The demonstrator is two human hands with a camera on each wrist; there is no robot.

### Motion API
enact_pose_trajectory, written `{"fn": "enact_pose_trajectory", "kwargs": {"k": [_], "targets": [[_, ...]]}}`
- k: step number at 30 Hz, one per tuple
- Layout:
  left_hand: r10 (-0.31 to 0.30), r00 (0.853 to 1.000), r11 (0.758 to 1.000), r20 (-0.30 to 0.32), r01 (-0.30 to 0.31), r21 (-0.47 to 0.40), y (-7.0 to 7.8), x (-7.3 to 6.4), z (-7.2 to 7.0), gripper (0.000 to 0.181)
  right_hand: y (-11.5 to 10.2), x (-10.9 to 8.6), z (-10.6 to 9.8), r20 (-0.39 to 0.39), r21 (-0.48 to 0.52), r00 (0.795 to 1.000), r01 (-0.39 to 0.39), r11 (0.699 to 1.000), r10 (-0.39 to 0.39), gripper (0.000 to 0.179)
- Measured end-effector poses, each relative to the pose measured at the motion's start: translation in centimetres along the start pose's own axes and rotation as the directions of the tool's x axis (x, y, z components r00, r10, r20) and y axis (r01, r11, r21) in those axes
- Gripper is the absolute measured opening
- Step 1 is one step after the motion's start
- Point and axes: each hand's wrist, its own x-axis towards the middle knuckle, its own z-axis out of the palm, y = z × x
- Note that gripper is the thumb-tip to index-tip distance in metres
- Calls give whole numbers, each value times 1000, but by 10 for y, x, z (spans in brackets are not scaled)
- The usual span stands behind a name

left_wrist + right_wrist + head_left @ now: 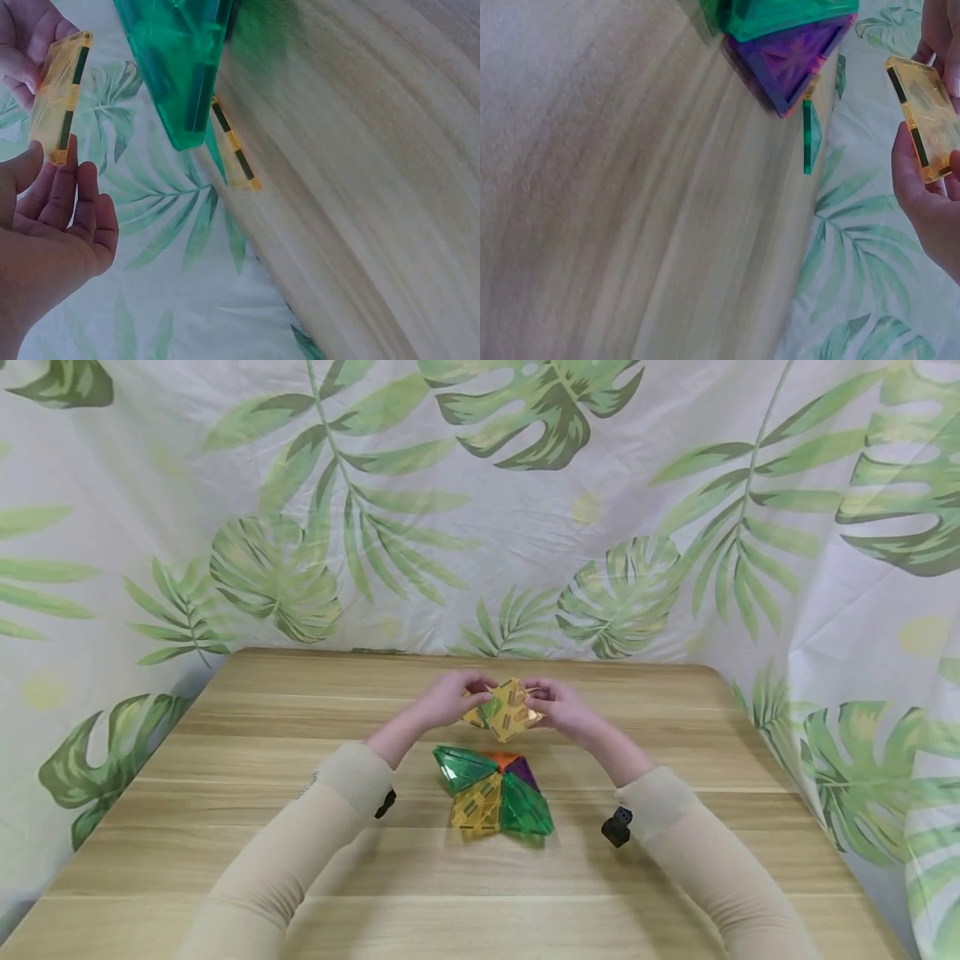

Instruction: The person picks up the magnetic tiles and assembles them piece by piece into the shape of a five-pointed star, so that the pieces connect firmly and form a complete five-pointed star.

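A translucent yellow magnetic tile [511,712] is held up corner-down between both hands near the table's far side. My left hand [452,700] pinches its left edge between thumb and fingers; in the left wrist view, the left hand [64,217] grips one end of it. On the opposite edge, my right hand [564,708] pinches the same tile, also seen in the right wrist view [934,124]. Just behind it, partly hidden, are green and yellow tiles [475,717]. Nearer me stands a joined group of green [527,807], yellow [472,803], orange and purple [522,770] tiles.
The wooden table [480,902] stretches out on every side of the tiles. A leaf-patterned cloth [480,527] hangs behind its far edge and along both sides. Black wrist cameras [617,827] sit under the sleeves.
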Motion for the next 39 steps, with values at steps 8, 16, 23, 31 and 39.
{"fn": "enact_pose_trajectory", "kwargs": {"k": [8, 16, 23, 31, 39], "targets": [[-33, 999, 996, 29, 35, -78, -10, 2, 15, 16, 21, 9, 7, 40, 69, 998, -60, 996, 57, 40], [-120, 989, 990, 83, 126, -67, -23, -2, 31, 19, 40, 16, 9, 88, 103, 987, -140, 985, 131, 35], [-151, 980, 988, 130, 153, -8, -32, -2, 42, 20, 47, 19, 9, 54, -73, 987, -147, 986, 151, 40], [-160, 974, 986, 162, 165, -16, -37, -10, 39, 25, 47, 22, 8, 49, -345, 998, -10, 939, 29, 40], [-79, 984, 997, 159, 78, 14, -43, -32, 14, 27, 47, 36, -6, 73, -726, 982, 171, 666, -173, 45]]}}
